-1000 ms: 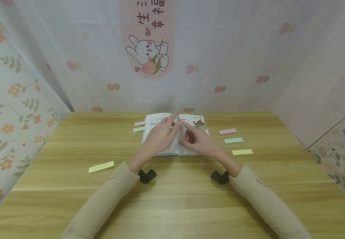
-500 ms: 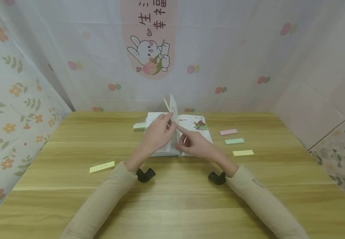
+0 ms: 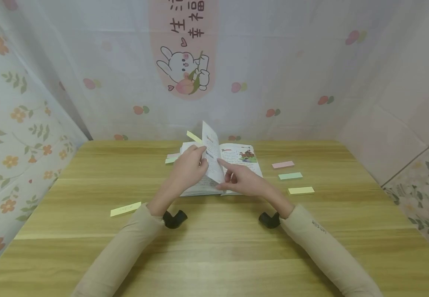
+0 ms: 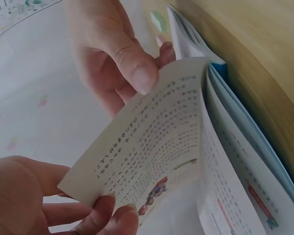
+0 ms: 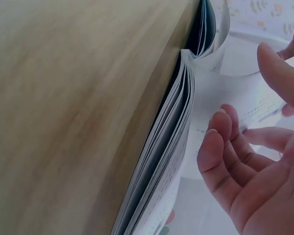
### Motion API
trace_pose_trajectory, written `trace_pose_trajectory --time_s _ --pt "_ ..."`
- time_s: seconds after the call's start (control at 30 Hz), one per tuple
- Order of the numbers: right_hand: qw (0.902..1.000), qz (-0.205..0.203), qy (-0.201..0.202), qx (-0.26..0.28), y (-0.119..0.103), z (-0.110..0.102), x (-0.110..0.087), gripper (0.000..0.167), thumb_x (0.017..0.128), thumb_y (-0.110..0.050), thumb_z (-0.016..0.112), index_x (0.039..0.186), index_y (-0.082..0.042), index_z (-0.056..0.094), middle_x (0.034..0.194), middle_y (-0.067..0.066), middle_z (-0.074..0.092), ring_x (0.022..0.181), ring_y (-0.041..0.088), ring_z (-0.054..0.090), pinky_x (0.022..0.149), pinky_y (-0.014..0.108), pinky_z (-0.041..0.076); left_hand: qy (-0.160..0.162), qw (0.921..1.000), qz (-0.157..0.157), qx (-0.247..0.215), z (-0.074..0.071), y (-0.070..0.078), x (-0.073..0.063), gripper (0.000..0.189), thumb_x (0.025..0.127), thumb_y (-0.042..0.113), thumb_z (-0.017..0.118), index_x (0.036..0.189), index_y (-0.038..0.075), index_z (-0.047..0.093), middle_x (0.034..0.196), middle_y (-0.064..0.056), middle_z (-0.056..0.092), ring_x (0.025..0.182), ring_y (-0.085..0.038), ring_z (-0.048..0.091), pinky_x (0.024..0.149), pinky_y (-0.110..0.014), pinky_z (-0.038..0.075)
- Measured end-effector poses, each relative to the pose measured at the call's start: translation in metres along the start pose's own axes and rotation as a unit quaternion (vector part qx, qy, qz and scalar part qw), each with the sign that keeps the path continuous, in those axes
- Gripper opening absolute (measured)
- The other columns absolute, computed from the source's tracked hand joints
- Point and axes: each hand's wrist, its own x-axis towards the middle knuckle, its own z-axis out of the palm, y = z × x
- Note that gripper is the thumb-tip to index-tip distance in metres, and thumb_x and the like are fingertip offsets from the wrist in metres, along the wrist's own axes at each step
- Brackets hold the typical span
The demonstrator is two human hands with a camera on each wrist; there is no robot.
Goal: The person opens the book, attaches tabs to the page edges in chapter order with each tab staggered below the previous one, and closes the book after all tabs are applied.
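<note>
An open book (image 3: 199,191) lies on the table with one leaf (image 3: 210,150) lifted upright and leaning left. My left hand (image 3: 189,167) pinches the outer edge of this leaf between thumb and fingers, as the left wrist view also shows its printed page (image 4: 152,132). My right hand (image 3: 242,179) is at the leaf's near edge, its index finger straight against the paper. In the right wrist view the right thumb (image 5: 279,68) stands well apart from the fingers. A yellow sticky tab (image 3: 194,137) projects behind the leaf. Pink and green tabs (image 3: 172,160) stick out at the book's left side.
Pink (image 3: 283,164), green (image 3: 290,176) and yellow (image 3: 301,190) sticky-note strips lie right of the book. Another yellow strip (image 3: 125,209) with writing lies at the left. Behind the wooden table (image 3: 214,255) hangs a printed curtain (image 3: 259,53).
The leaf has risen from between both hands and now leans left, with the yellow tab in sight. My left hand has moved slightly left with it; the right hand has hardly shifted.
</note>
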Motion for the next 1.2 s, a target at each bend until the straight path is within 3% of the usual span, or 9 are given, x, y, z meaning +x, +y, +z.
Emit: trace_pose_trajectory --time_s 0.17,0.33,0.47,0.6,0.77,1.2 --pt "0.9998 0.011 -0.018 -0.008 0.001 0.000 0.002 0.088 0.092 -0.034 0.076 0.159 -0.005 0.027 0.087 -0.001 0.064 0.068 0.013 0.056 0.063 0.027 0.048 -0.004 0.9981 -0.011 0.060 0.001 -0.006 -0.004 0.044 0.097 0.009 0.055 0.136 -0.011 0.055 0.115 -0.026 0.062 0.081 -0.027 0.055 0.066 -0.037 0.052" --pt "0.9992 0.013 -0.032 -0.022 0.001 0.001 0.005 0.085 0.094 -0.035 0.073 0.159 -0.004 0.028 0.088 -0.001 0.065 0.071 0.014 0.056 0.066 0.028 0.048 -0.018 0.9955 -0.016 0.092 0.001 -0.014 -0.009 0.044 0.098 0.010 0.055 0.136 -0.013 0.054 0.115 -0.029 0.062 0.090 -0.031 0.059 0.075 -0.042 0.055" --pt "0.9987 0.011 -0.040 -0.030 0.001 0.001 0.006 0.081 0.096 -0.034 0.070 0.158 -0.002 0.028 0.091 0.000 0.067 0.074 0.014 0.057 0.071 0.028 0.049 -0.022 0.9941 -0.015 0.105 0.003 -0.021 -0.013 0.041 0.098 0.009 0.055 0.132 -0.013 0.057 0.106 -0.027 0.063 0.084 -0.029 0.057 0.067 -0.039 0.054" --pt "0.9984 0.011 -0.046 -0.030 0.003 0.002 0.007 0.077 0.098 -0.032 0.068 0.158 -0.001 0.029 0.092 0.003 0.067 0.075 0.014 0.056 0.072 0.029 0.049 -0.021 0.9931 -0.011 0.115 0.004 -0.025 -0.016 0.026 0.096 0.008 0.056 0.113 -0.011 0.063 0.085 -0.018 0.057 0.070 -0.025 0.050 0.055 -0.033 0.044" --pt "0.9975 0.023 -0.058 -0.034 0.003 0.003 0.009 0.074 0.100 -0.029 0.065 0.158 -0.003 0.029 0.091 0.002 0.065 0.077 0.015 0.054 0.072 0.029 0.048 -0.032 0.9912 -0.010 0.128 0.005 -0.032 -0.020 0.015 0.096 0.008 0.055 0.093 -0.006 0.060 0.074 -0.012 0.049 0.065 -0.023 0.044 0.052 -0.031 0.038" --pt "0.9924 0.063 -0.070 -0.079 -0.001 0.007 0.017 0.083 0.096 -0.037 0.070 0.160 -0.006 0.027 0.073 0.001 0.052 0.065 0.013 0.042 0.064 0.027 0.038 -0.079 0.9842 -0.017 0.157 0.016 -0.045 -0.029 0.024 0.098 0.010 0.055 0.106 -0.011 0.063 0.084 -0.017 0.057 0.068 -0.023 0.050 0.054 -0.033 0.046"
